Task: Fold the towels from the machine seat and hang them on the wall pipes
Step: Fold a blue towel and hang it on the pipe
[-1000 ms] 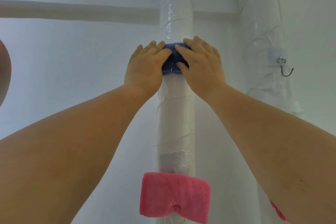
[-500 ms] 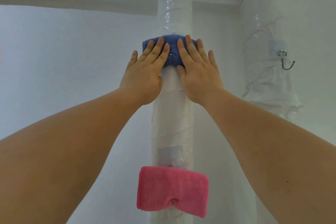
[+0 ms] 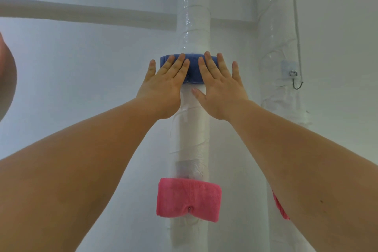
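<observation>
A folded blue towel [image 3: 194,72] hangs high on the white wrapped wall pipe [image 3: 194,26]. My left hand [image 3: 166,82] and my right hand [image 3: 218,82] lie flat on it with straight, spread fingers, pressing it against the pipe from either side of its middle. Much of the towel is hidden under my fingers. Lower on the same pipe hangs a folded pink towel [image 3: 189,198], with a small metal hook tip showing at its bottom edge.
A second wrapped pipe [image 3: 276,47] stands to the right with a bare metal hook [image 3: 295,80] on an adhesive pad. Part of another pink towel [image 3: 280,205] shows beside my right forearm. A horizontal white pipe [image 3: 81,11] runs along the wall.
My fingers have straightened from curled around the blue towel to flat on it. The towel now lies wider across the pipe.
</observation>
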Motion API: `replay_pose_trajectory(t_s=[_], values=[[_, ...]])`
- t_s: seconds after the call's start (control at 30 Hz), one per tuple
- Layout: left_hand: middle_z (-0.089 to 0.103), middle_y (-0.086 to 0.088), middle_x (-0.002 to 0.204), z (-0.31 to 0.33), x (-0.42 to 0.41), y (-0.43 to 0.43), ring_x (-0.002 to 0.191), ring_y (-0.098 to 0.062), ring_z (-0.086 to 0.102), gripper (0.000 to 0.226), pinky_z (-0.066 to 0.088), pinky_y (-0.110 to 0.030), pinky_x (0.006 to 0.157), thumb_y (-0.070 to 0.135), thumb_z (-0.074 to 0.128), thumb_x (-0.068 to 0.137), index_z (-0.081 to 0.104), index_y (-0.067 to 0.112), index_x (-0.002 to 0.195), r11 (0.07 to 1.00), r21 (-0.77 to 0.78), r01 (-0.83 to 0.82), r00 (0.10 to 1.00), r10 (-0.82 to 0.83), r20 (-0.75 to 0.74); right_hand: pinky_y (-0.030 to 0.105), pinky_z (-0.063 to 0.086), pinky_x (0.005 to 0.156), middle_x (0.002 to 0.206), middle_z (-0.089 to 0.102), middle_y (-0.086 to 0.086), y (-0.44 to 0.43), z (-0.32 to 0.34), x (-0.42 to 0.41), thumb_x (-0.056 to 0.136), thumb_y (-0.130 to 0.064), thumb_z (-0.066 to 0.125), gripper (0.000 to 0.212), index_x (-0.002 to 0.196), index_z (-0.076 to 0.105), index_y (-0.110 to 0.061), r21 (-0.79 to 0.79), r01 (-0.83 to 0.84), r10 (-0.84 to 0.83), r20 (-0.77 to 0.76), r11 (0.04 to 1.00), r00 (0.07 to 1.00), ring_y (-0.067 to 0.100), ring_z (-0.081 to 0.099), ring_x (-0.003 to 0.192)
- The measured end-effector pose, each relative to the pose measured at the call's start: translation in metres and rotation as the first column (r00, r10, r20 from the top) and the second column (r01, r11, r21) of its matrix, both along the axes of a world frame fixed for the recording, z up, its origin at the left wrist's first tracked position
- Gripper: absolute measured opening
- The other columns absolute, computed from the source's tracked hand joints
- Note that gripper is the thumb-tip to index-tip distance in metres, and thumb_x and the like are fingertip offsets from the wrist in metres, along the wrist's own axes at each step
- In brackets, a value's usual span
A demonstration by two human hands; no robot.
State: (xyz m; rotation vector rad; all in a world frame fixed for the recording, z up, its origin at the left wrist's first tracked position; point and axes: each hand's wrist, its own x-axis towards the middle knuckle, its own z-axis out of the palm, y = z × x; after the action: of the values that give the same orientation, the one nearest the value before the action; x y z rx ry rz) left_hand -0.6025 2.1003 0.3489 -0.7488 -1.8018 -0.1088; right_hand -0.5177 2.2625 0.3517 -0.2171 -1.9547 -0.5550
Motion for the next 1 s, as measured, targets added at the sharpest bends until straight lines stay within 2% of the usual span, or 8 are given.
replay_pose_trajectory(t_s=[0.13,0.23,0.33,0.43,0.53,0.67,0.83,1.0], values=[[-0.022,0.002,0.167,-0.02,0.007,-0.01,0.154,-0.018,-0.018,0.079,-0.008,-0.05,0.125,0.018,0.036,0.098,-0.014,0.02,0.159,0.994,0.103,0.025,0.996,-0.033,0.079,0.053,-0.007,0.124,0.168,-0.019,-0.001,-0.002,-0.019,0.004,0.102,-0.059,0.021,0.078,0.159,-0.011,-0.018,-0.059,-0.062,0.061,-0.019,0.996,0.998,0.023,-0.02,0.154],[-0.013,-0.001,0.169,-0.047,0.003,-0.027,0.156,-0.022,-0.009,0.079,-0.002,-0.051,0.126,0.021,0.042,0.098,-0.006,0.024,0.161,0.985,0.163,0.048,0.988,-0.071,0.134,0.052,-0.005,0.125,0.167,-0.019,0.001,-0.01,-0.042,0.002,0.104,-0.056,0.023,0.074,0.16,-0.01,-0.02,-0.108,-0.084,0.083,-0.022,0.991,0.996,0.023,-0.021,0.153],[0.008,-0.005,0.169,-0.075,-0.009,-0.051,0.154,-0.029,0.012,0.072,0.014,-0.051,0.124,0.024,0.048,0.096,0.014,0.024,0.16,0.965,0.23,0.124,0.978,-0.158,0.137,0.052,-0.002,0.125,0.169,-0.012,0.003,-0.027,-0.068,0.001,0.104,-0.055,0.024,0.07,0.161,0.0,-0.022,-0.171,-0.072,0.068,-0.031,0.983,0.997,0.025,-0.015,0.155],[0.033,-0.01,0.159,-0.098,-0.026,-0.079,0.142,-0.035,0.035,0.062,0.033,-0.052,0.112,0.023,0.052,0.094,0.034,0.019,0.153,0.936,0.255,0.243,0.956,-0.276,0.101,0.051,0.004,0.125,0.169,0.001,0.007,-0.056,-0.093,0.002,0.103,-0.056,0.028,0.064,0.159,0.017,-0.027,-0.245,-0.043,0.034,-0.041,0.969,0.999,0.029,-0.004,0.156],[0.042,-0.009,0.15,-0.124,-0.046,-0.104,0.131,-0.035,0.045,0.058,0.04,-0.05,0.103,0.027,0.054,0.093,0.04,0.017,0.149,0.901,0.217,0.376,0.901,-0.41,0.143,0.05,0.011,0.124,0.167,0.012,0.007,-0.094,-0.125,0.002,0.101,-0.056,0.035,0.056,0.152,0.033,-0.032,-0.313,0.011,-0.024,-0.04,0.95,0.999,0.031,0.009,0.154],[0.044,-0.009,0.149,-0.173,-0.063,-0.13,0.129,-0.035,0.047,0.059,0.042,-0.05,0.101,0.032,0.058,0.091,0.044,0.018,0.146,0.847,0.116,0.519,0.804,-0.53,0.27,0.05,0.015,0.122,0.166,0.015,0.005,-0.135,-0.18,0.002,0.099,-0.057,0.038,0.054,0.148,0.037,-0.035,-0.455,0.176,-0.158,0.076,0.873,0.984,0.03,0.016,0.151],[0.044,-0.007,0.148,-0.241,-0.062,-0.151,0.128,-0.034,0.046,0.058,0.043,-0.049,0.1,0.036,0.058,0.091,0.046,0.019,0.145,0.792,0.02,0.61,0.692,-0.545,0.473,0.053,0.017,0.12,0.166,0.015,0.006,-0.172,-0.255,0.025,0.098,-0.058,0.04,0.057,0.15,0.036,-0.034,-0.543,0.397,-0.268,0.303,0.74,0.914,0.032,0.019,0.15],[0.041,-0.005,0.149,-0.311,-0.034,-0.143,0.128,-0.031,0.045,0.059,0.04,-0.045,0.102,0.041,0.057,0.092,0.043,0.021,0.146,0.71,-0.09,0.699,0.589,-0.499,0.636,0.053,0.016,0.121,0.166,0.014,0.005,-0.204,-0.348,0.081,0.099,-0.06,0.037,0.055,0.148,0.035,-0.038,-0.584,0.519,-0.28,0.452,0.625,0.847,0.03,0.017,0.151]])
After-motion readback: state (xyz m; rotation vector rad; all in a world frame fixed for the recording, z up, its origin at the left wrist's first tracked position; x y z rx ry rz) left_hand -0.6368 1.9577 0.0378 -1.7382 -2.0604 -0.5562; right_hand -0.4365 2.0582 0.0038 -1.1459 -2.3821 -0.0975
